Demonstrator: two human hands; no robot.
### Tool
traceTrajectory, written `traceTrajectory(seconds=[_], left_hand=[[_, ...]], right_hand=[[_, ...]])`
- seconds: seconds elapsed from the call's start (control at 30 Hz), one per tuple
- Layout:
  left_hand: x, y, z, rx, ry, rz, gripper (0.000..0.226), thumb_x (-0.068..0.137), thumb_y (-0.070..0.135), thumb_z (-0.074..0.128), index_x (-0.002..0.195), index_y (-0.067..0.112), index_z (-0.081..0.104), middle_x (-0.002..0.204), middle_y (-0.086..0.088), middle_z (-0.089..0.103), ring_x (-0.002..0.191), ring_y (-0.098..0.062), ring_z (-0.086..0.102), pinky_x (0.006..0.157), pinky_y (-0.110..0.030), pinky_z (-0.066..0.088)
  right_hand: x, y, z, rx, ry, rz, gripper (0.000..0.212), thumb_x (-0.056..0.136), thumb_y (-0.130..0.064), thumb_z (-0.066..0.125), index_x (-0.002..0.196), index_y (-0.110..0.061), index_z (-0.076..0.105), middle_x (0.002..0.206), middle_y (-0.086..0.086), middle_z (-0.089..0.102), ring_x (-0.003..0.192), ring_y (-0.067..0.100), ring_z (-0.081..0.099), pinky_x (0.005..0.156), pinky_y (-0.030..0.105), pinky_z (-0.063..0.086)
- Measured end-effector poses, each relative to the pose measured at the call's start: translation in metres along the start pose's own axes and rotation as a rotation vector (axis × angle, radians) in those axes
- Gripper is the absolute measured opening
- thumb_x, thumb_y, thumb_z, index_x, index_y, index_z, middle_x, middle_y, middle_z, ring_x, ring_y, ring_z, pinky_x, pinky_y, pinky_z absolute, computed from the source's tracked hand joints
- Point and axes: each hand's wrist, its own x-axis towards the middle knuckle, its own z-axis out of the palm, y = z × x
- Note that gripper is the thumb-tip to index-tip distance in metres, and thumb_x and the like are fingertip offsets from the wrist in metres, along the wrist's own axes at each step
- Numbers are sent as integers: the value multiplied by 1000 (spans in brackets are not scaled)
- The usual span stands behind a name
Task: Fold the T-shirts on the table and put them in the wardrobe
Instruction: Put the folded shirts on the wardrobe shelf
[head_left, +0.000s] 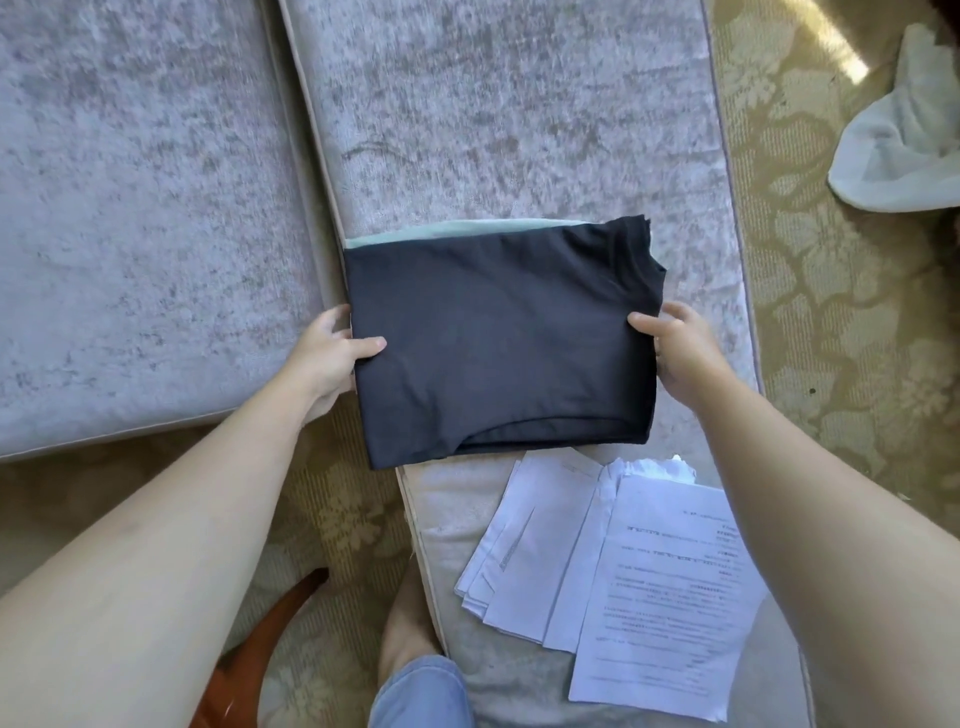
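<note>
A folded dark navy T-shirt (498, 338) lies on top of a folded pale green T-shirt (452, 231), of which only the far edge shows. Both rest on a grey velvet cushion (519, 130). My left hand (332, 358) grips the stack's left edge, thumb on top and fingers underneath. On the opposite edge, my right hand (675, 348) holds the stack the same way. No wardrobe is in view.
Loose printed papers (623, 571) lie on the cushion just in front of the stack. A second grey cushion (130, 208) sits at the left. A crumpled white cloth (904, 135) lies on the patterned beige carpet (831, 312) at the upper right. My knee (415, 675) and a brown wooden piece (260, 649) are below.
</note>
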Motion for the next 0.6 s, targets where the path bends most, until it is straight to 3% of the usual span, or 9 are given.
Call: traceTrajectory(seconds=[0.07,0.13,0.27,0.33,0.43,0.53,0.6], left_hand=[[0,3,4,0,-4,-8,51,91,-5,59,137,12,45,108,-3,69,94,-21,68,76,-42,57],[-1,6,5,7,-6,-12,52,91,-6,59,136,14,44,108,-3,68,96,-23,68,79,-44,56],[-3,10,6,55,-7,21,53,90,-9,58,134,17,45,107,-1,68,99,-25,67,83,-46,56],[-5,11,6,71,-3,42,55,89,-11,58,134,17,45,106,-1,68,99,-25,67,86,-48,55],[-7,12,5,78,-1,73,57,88,-13,58,135,16,45,104,2,68,95,-18,68,87,-46,55],[-14,16,5,89,-1,107,57,89,-14,56,136,15,44,102,6,68,88,-11,69,77,-38,57],[-21,19,6,104,-2,122,55,90,-13,55,134,19,46,100,9,68,82,-6,70,67,-31,57]], right_hand=[[-1,-5,-2,-12,-68,36,36,88,-4,62,123,-5,55,122,18,65,100,29,66,89,42,50],[-6,-11,-3,-58,-103,29,27,90,-4,60,117,0,57,112,15,67,90,27,64,78,35,48],[-12,-17,0,-72,-84,-70,14,91,-5,59,101,-14,61,100,2,67,85,19,64,74,33,44],[-14,-16,2,-89,-52,-133,20,90,-5,60,107,-16,60,105,2,67,97,24,65,81,38,49],[-18,-17,4,-136,20,-201,47,85,-11,68,127,-20,48,126,7,60,113,24,61,95,41,51],[-26,-19,4,-182,45,-243,45,87,-8,64,122,-30,45,129,6,57,116,22,59,99,46,50],[-33,-22,5,-189,50,-258,45,89,-6,63,125,-27,46,131,6,57,116,22,59,97,46,51]])
